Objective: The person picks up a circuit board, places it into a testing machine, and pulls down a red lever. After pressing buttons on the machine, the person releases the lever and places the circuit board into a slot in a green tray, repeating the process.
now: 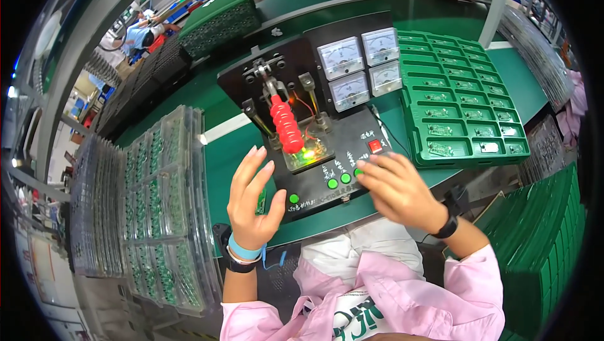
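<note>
A black test fixture (302, 199) stands on the bench, with a red ribbed toggle-clamp handle (286, 124) over a small lit spot that glows yellow-green. My left hand (251, 206) hovers at the fixture's left front corner, fingers and thumb apart. Behind its thumb shows part of a green circuit board (262, 201); whether it touches the palm I cannot tell. My right hand (399, 190) is over the right front of the fixture, fingers stretched out, the tips at a green push button (358, 172). Two more green buttons lie beside it, and a red rocker switch (375, 146) sits just beyond.
Several analog meters (340, 58) rise behind the fixture. At right lies a green compartment tray (408, 124) holding small boards. Clear plastic trays (163, 209) of green boards stand at left. Stacked green trays (541, 246) are at lower right. Two people work in the far background.
</note>
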Available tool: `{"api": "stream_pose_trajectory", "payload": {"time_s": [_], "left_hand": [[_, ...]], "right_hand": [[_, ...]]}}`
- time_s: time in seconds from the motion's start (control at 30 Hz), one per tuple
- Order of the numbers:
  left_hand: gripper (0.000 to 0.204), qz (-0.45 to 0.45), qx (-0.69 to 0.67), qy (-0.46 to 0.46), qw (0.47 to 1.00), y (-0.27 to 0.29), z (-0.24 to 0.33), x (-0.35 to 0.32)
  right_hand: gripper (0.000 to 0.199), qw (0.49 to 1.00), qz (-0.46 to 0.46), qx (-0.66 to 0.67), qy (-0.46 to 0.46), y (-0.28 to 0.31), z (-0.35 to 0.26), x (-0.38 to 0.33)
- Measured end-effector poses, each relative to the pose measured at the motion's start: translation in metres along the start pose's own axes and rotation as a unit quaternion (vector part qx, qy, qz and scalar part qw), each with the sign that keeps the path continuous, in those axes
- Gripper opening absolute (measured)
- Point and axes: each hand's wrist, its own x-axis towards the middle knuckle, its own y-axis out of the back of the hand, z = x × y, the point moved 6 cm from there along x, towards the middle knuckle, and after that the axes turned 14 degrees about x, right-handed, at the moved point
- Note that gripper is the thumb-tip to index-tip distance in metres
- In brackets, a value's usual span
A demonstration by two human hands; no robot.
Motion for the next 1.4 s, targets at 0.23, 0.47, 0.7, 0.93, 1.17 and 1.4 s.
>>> {"api": "stream_pose_trajectory", "payload": {"time_s": [0.23, 0.47, 0.7, 0.93, 1.17, 1.4], "left_hand": [[0.038, -0.123, 0.086, 0.035, 0.988, -0.014, -0.025, -0.035], [0.041, -0.134, 0.069, 0.092, 0.984, -0.021, -0.037, -0.04], [0.071, -0.137, 0.146, 0.049, 0.978, -0.024, -0.028, -0.01], [0.087, -0.318, 0.182, 0.026, 0.93, -0.032, -0.03, 0.004], [0.076, -0.176, 0.182, 0.004, 0.967, -0.024, -0.024, -0.005], [0.042, -0.156, 0.254, 0.136, 0.945, -0.007, -0.059, -0.049]], "right_hand": [[0.051, 0.999, 0.039, -0.019, -0.014, -0.04, -0.008, -0.014], [0.054, 0.998, 0.037, -0.024, -0.047, -0.05, -0.003, -0.022], [0.053, 0.998, 0.039, -0.016, -0.039, -0.05, -0.003, -0.017], [0.037, 0.986, -0.137, 0.016, -0.092, -0.038, 0.007, 0.024], [0.041, 0.942, 0.077, 0.177, 0.274, 0.036, -0.03, 0.182], [0.039, 0.919, 0.278, 0.148, 0.238, 0.032, -0.004, 0.178]]}}
